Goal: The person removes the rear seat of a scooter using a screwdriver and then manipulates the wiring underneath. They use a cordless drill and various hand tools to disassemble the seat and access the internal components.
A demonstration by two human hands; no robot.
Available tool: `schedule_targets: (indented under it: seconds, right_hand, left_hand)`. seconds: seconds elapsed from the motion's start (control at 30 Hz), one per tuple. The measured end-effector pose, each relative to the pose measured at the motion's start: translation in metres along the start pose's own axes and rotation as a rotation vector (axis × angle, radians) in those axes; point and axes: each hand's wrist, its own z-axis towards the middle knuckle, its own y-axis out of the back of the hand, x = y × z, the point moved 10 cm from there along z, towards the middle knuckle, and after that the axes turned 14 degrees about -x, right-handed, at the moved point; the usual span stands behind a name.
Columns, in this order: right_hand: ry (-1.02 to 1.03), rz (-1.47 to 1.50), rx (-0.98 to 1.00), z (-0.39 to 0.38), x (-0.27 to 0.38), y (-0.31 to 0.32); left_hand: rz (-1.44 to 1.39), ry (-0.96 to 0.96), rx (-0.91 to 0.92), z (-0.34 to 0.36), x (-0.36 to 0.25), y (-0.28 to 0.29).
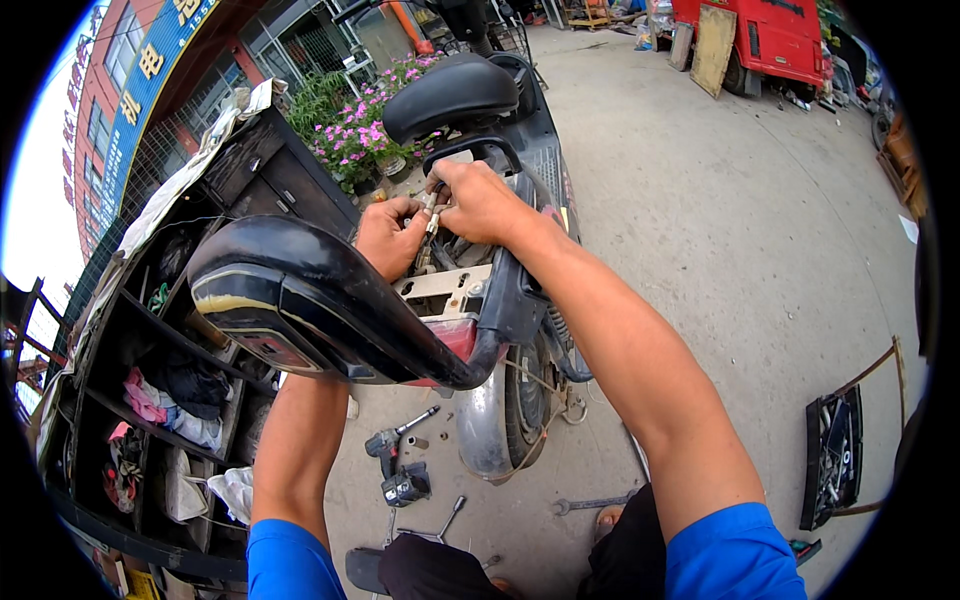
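Note:
Over the opened rear of a black electric scooter (540, 130), both my hands meet at a small whitish wire connector (432, 222). My left hand (390, 240) pinches it from the left with thumb and fingers. From the right, my right hand (478, 203) grips its upper part, fingers closed. Dark wires (443, 252) lie in the cavity below the hands. Just nearer to me is a beige metal bracket (450, 288) with holes. A bulky black padded backrest (290, 290) hangs over the left side, hiding part of my left forearm.
A cordless drill (390, 452), a wrench (595, 503) and a cross-shaped socket wrench (440, 530) lie on the concrete. An open toolbox (832, 455) sits at the right. Cluttered dark shelves (150, 320) line the left; pink flowers (365, 130) and a red vehicle (760, 40) stand farther off.

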Motion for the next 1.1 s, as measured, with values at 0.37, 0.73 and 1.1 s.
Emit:
schedule_targets:
  seconds: [0.37,0.73,1.1]
  right_hand:
    - [0.027,0.007,0.026,0.0,0.013,0.002]
    - [0.079,-0.019,0.011,0.0,0.013,0.002]
    - [0.102,0.021,-0.013,0.0,0.017,0.004]
  left_hand:
    - [0.156,-0.16,-0.077,0.003,-0.016,0.012]
    - [0.192,-0.311,-0.06,0.002,-0.032,0.007]
    - [0.176,-0.329,-0.059,0.002,-0.037,0.007]
